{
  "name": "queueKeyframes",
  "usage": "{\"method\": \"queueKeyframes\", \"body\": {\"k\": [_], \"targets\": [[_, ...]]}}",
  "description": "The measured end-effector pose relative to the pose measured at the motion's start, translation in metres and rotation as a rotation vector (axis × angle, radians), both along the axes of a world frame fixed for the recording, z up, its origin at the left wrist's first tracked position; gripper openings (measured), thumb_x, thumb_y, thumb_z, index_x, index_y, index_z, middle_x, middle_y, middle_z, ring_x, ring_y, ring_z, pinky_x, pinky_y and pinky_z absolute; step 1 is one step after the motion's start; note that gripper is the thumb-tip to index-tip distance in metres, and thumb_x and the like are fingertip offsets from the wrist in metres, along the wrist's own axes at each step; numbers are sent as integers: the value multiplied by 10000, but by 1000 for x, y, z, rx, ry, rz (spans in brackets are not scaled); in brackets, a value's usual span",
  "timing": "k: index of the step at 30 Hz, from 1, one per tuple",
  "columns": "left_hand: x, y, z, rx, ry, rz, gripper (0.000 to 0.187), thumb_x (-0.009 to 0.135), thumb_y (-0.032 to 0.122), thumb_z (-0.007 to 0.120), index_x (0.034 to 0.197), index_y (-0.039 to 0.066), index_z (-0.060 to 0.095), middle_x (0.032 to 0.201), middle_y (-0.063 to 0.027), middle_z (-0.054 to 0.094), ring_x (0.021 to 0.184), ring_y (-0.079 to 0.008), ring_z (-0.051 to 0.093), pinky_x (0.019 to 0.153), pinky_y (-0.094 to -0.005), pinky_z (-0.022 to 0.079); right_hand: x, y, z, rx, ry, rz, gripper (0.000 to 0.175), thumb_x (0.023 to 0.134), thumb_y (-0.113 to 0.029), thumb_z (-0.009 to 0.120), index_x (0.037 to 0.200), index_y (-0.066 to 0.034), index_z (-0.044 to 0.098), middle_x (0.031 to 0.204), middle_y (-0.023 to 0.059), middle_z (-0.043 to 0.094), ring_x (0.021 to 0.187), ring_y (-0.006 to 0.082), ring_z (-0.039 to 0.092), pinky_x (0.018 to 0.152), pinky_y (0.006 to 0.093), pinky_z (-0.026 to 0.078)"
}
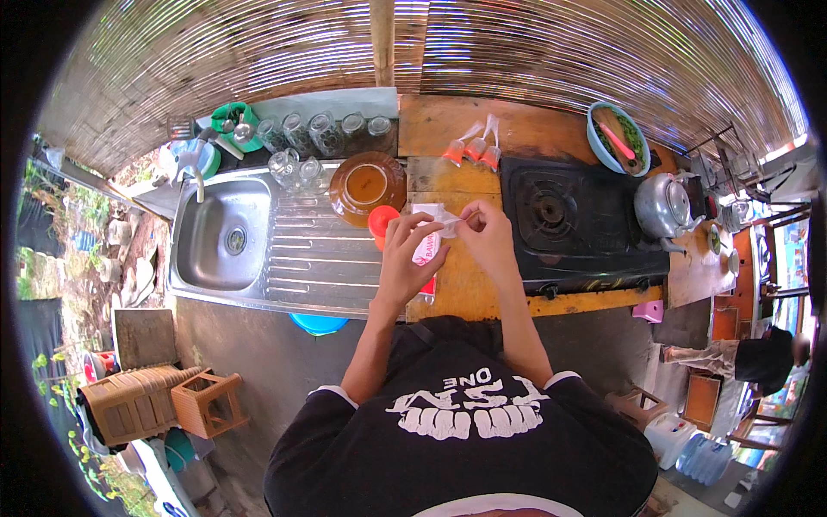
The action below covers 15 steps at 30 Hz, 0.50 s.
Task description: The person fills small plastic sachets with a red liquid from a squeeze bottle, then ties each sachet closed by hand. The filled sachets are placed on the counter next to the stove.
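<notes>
My right hand [488, 239] pinches a small clear plastic bag [446, 223] between thumb and fingertips. At the bag's other side is my left hand [410, 255], its thumb spread away from the fingers; the fingertips are touching or very near the film. Below the hands lies a white-and-red printed packet [426, 253] on the wooden counter [471, 271], partly covered by my left hand. A red plastic container [382, 221] stands just left of that hand. Farther back, several small tied plastic bags of orange-red sauce [475, 152] rest on the wood.
An upturned brown plate [368, 184] and upside-down glasses [323, 129] sit by the steel sink [223, 258]. To the right are a black gas stove [549, 220], a metal kettle [662, 200] and a blue basin of greens [636, 129]. A person [762, 362] is at far right.
</notes>
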<state>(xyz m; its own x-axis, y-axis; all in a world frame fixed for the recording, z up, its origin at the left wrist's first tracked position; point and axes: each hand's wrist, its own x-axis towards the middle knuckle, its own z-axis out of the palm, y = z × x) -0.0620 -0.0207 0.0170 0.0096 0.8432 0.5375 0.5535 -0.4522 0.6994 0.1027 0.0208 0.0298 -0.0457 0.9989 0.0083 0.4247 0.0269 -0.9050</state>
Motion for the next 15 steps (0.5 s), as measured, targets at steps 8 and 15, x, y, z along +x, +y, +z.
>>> {"method": "queueKeyframes", "body": {"k": [8,15], "targets": [[-21,-21,-21,-24,-105,88,481,733,57,770,1192,107,635,1198,-112,630,1173,-288,546,992,-414,404,-25,4,-11,-304,197,285,153,853,-128,733,844,-45,605,669,-17,610,576,43,520,527,204,382],[-40,-41,-33,-237,-538,100,479,849,12,686,1305,58,545,1175,-96,632,1072,-224,608,933,-337,467,-53,8,2,-353,322,487,229,885,-182,726,1037,-42,625,847,6,656,739,56,579,630,216,424]]}}
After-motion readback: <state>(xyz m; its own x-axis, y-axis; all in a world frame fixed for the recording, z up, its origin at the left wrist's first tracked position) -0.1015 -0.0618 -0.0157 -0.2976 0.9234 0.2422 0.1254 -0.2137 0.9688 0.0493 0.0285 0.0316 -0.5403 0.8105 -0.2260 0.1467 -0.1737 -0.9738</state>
